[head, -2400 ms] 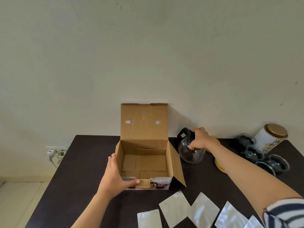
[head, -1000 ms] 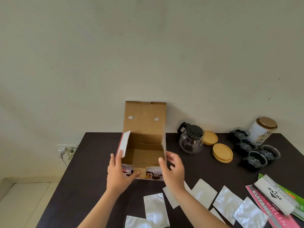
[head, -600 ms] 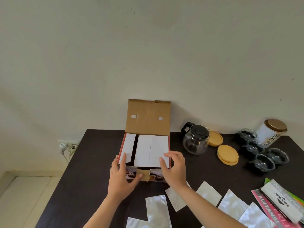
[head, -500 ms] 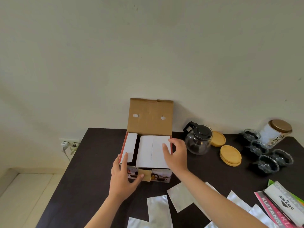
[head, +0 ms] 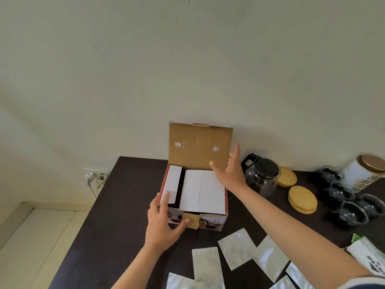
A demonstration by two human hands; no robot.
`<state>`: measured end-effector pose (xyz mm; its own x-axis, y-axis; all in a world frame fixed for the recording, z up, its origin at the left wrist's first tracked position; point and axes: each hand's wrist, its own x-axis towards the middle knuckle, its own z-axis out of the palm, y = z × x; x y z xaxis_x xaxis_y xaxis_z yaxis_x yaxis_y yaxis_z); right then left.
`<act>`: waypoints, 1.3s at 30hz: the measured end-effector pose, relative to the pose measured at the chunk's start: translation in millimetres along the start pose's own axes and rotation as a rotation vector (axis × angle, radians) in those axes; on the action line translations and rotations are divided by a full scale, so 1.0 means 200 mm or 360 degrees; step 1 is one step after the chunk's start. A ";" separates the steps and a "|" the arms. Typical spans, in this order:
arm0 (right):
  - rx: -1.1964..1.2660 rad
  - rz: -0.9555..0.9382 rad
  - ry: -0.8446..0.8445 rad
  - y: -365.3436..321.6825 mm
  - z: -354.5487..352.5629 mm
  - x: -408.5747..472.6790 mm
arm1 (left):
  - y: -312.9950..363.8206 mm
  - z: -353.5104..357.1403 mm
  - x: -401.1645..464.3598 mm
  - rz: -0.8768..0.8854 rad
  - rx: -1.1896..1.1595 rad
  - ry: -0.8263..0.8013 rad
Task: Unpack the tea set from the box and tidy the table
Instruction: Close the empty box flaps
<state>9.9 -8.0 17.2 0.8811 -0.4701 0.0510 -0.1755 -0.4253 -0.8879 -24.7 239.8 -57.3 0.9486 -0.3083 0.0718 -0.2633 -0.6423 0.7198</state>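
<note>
Dark table (head: 116, 215): left hand (head: 161, 223) spread open against box (head: 212, 221) front; right hand (head: 231, 172) open, fingers touching upright lid (head: 198, 147). Glass teapot (head: 261, 177) just beside box.

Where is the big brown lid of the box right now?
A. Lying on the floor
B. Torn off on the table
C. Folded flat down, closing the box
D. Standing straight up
D: the brown lid stands upright at the back of the box, with the right hand at its edge.
</note>
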 end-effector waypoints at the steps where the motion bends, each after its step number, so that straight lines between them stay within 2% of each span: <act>1: -0.0012 -0.0092 -0.0006 0.01 -0.01 -0.05 | 0.00 0.00 0.00 -0.0006 -0.0001 -0.0001; 5: -0.0107 -0.0415 -0.0022 0.07 -0.06 -0.24 | 0.00 -0.02 0.00 0.0015 0.0008 -0.0023; 9: -0.0249 -0.0530 -0.0128 0.18 -0.07 -0.39 | 0.01 -0.04 0.00 0.0023 -0.0063 0.0012; 14: -0.0527 -0.0512 -0.0326 0.30 -0.05 -0.50 | 0.00 -0.07 0.02 -0.0117 -0.0267 -0.0086; 19: -0.0615 -0.0514 -0.0351 0.32 -0.05 -0.53 | 0.04 -0.14 0.02 -0.0289 -0.0460 -0.0188; 27: -0.0736 -0.0490 -0.0397 0.35 -0.01 -0.55 | 0.05 -0.21 0.05 -0.0261 -0.0369 -0.0161; 35: -0.0773 -0.0364 -0.0344 0.28 0.01 -0.58 | 0.05 -0.22 0.06 -0.0270 -0.0378 -0.0123; 39: -0.0803 -0.0396 -0.0299 0.29 0.02 -0.59 | 0.05 -0.21 0.06 -0.0287 -0.0398 -0.0096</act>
<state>-102.1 25.8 -42.2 0.9771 -0.1838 0.1073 -0.1002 -0.8421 -0.5300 -8.6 259.3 -19.8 0.9619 -0.2511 -0.1082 -0.0333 -0.5002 0.8653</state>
